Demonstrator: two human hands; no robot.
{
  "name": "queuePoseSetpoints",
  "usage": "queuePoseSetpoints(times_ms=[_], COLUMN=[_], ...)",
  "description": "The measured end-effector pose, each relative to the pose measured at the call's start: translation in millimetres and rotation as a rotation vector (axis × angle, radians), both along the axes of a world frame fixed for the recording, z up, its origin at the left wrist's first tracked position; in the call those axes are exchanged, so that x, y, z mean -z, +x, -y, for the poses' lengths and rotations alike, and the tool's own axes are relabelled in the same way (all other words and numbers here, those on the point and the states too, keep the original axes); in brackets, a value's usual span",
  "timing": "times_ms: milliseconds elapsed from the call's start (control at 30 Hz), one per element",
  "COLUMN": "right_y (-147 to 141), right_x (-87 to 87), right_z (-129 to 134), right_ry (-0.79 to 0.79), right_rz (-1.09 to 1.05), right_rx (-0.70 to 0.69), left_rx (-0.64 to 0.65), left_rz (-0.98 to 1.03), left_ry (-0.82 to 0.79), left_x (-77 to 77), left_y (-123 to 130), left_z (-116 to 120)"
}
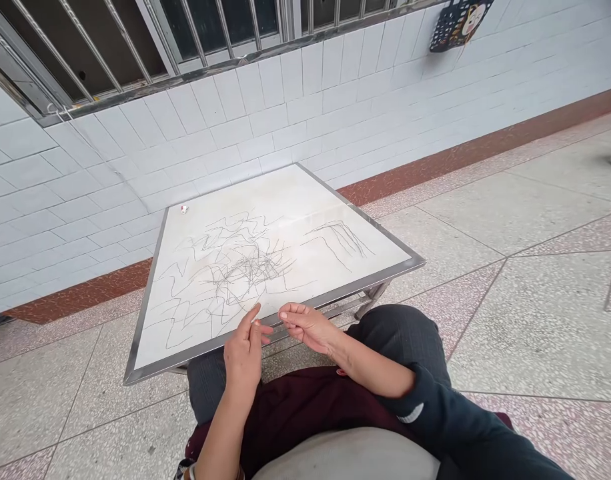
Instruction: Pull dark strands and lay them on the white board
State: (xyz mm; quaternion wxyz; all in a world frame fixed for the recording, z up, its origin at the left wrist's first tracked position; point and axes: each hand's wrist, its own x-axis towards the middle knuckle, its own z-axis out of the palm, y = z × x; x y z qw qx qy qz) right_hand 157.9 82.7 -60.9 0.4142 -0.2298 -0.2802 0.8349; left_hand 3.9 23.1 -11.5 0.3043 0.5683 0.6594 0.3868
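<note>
Many thin dark strands [250, 263] lie tangled over the left and middle of a white tabletop [285, 193]; a smaller loose bunch [343, 233] curves at its right. Over the near edge, my left hand [245, 343] has its thumb and fingertips close together, with a tiny pale spot between them that is too small to name. Just right of it, my right hand [308, 325] is closed in a pinch, fingers curled. Whatever it holds is too fine to make out. The hands are a short gap apart.
A small white and red item [184, 209] sits at the table's far left corner. The table's grey metal rim [285, 310] runs above my knees. Behind stand a tiled wall [265, 113] and barred windows; a dark basket [458, 27] hangs at upper right.
</note>
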Motion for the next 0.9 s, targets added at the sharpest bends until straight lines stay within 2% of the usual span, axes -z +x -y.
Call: queuePoseSetpoints(times_ms=[167,267,433,567,700,900], right_y=[-8.7,-11.4,-10.2,-2.6,5.0,4.5], right_x=[7.4,13.9,15.8,10.7,7.2,4.6], right_z=[2.5,2.4,1.8,-1.4,-4.5,-2.0], right_ry=[0.074,0.144,0.158,0.078,-0.002,0.003], right_rz=[0.153,0.259,0.304,0.181,0.019,0.02], right_rx=[0.136,0.168,0.16,0.119,0.044,0.023], left_rx=[0.025,0.013,0.022,0.053,0.026,-0.02], left_rz=[0.422,0.537,0.535,0.455,0.378,0.383], left_ry=[-0.131,-0.181,-0.148,-0.096,-0.045,0.023], left_x=[-6.2,-6.9,-3.8,-0.9,1.4,-2.4], left_y=[3.2,2.7,0.5,-4.8,-10.5,-8.7], left_z=[-5.5,-8.2,-9.1,-9.8,-11.1,-10.5])
